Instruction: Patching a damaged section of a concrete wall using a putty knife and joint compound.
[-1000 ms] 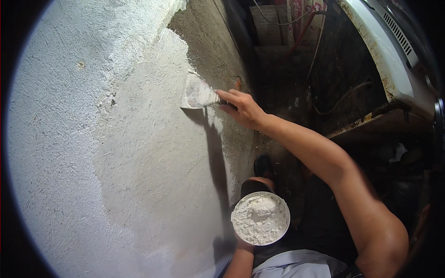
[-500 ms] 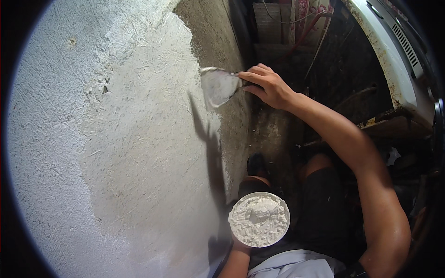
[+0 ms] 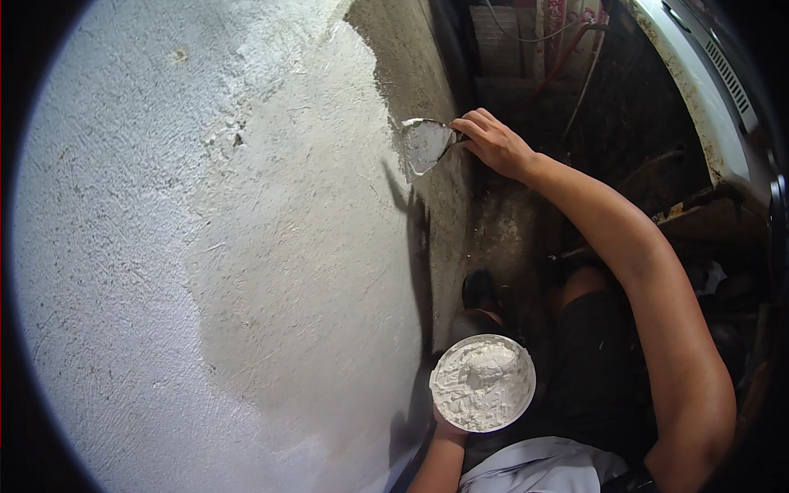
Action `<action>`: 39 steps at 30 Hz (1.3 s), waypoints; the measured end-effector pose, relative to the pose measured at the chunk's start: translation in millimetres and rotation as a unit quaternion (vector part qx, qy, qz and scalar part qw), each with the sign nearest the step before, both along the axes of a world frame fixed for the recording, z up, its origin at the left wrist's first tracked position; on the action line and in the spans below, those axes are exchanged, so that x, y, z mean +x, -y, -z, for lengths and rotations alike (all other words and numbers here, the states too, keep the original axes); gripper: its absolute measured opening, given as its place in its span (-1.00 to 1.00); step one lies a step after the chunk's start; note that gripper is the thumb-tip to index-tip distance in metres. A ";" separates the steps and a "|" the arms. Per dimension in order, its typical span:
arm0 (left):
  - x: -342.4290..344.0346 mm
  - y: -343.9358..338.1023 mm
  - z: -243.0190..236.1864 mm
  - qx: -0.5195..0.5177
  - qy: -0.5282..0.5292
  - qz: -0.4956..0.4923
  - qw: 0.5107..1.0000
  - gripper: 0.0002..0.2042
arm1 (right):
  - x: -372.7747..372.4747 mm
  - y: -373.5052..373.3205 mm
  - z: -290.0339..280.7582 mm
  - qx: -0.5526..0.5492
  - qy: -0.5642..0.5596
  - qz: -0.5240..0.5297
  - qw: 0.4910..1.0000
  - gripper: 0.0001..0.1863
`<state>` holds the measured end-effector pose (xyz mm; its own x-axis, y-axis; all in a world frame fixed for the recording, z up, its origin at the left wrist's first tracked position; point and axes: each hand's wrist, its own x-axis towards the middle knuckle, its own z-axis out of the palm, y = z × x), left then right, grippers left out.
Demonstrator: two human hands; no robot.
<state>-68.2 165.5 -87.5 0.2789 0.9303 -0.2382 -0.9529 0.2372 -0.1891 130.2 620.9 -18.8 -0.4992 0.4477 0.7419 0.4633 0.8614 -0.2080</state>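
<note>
My right hand (image 3: 497, 144) grips a putty knife (image 3: 427, 148) with a white-smeared blade, which is at the right edge of the white coating on the rough wall (image 3: 288, 230); whether it touches the surface I cannot tell. A bare grey-brown strip of wall runs beside the blade. At the bottom, my left hand (image 3: 449, 426) holds a round white tub (image 3: 482, 383) of thick, lumpy white paste, mostly hiding the fingers.
At the right stands a white, rust-stained appliance (image 3: 723, 131) with a vented panel and dark open side. Behind are pale boards (image 3: 501, 49), a cable and a red hose (image 3: 567, 57). My legs and a dark shoe (image 3: 477, 287) are below, on the dirty floor (image 3: 501, 238).
My right hand and the knife have moved right and upward along the wall, and the blade has turned. The left hand still holds the tub; the view has shifted slightly.
</note>
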 end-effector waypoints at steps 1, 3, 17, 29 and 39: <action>1.8 -2.8 -7.9 -0.001 -0.001 0.002 1.000 -0.32 | -0.9 -1.1 -2.3 -0.001 -0.001 0.002 1.000 -0.48; 6.5 -11.8 -22.8 -0.150 -0.308 0.064 0.937 -0.31 | -7.9 -9.1 -10.6 0.038 -0.019 -0.016 0.999 -0.51; 39.3 -58.2 -8.3 -0.184 -0.410 0.090 0.889 -0.28 | 52.7 -95.9 10.5 0.008 0.058 0.082 0.995 -0.37; 65.1 -25.2 1.6 -0.049 -0.062 0.003 0.997 -0.31 | 44.4 -26.0 -18.9 -0.253 -0.287 0.073 0.921 -0.61; 49.9 27.6 -76.0 -0.128 -0.393 0.075 0.907 -0.32 | -5.1 64.1 -34.2 -0.209 -0.179 0.015 0.961 -0.49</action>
